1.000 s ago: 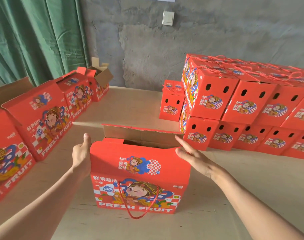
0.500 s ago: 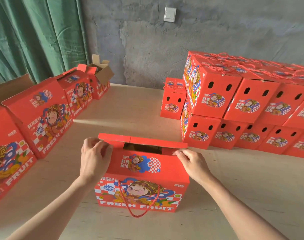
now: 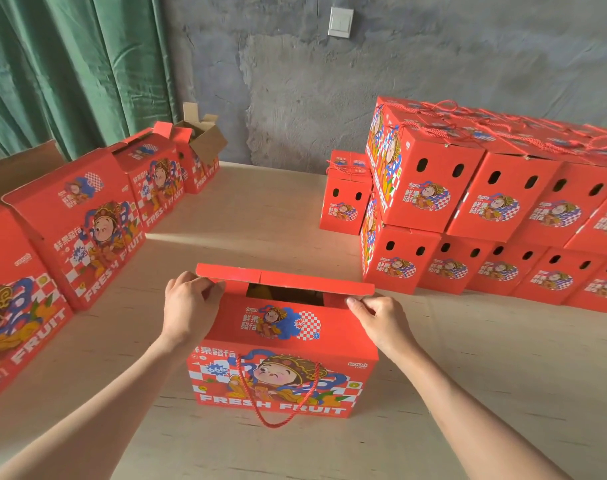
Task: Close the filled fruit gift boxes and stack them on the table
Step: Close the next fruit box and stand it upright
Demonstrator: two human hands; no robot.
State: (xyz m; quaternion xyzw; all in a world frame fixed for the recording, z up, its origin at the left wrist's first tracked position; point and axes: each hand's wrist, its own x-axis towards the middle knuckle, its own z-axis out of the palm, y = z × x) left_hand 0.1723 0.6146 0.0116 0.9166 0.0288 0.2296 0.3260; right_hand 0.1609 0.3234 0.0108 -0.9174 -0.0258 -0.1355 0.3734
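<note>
the red fruit box [image 3: 281,355] sits near the front edge of the table [image 3: 503,393], its rope handle [image 3: 278,393] hanging down the front. its far flap [image 3: 284,280] is folded almost flat, with a dark gap under it. the left hand [image 3: 191,306] curls over the lid's left end and the right hand [image 3: 381,320] pinches its right corner, likely to line up both ends so the lid tucks shut. the stack [image 3: 503,202] of closed boxes along the right edge is probably where it goes next; open boxes [image 3: 77,220] line the left edge.
</note>
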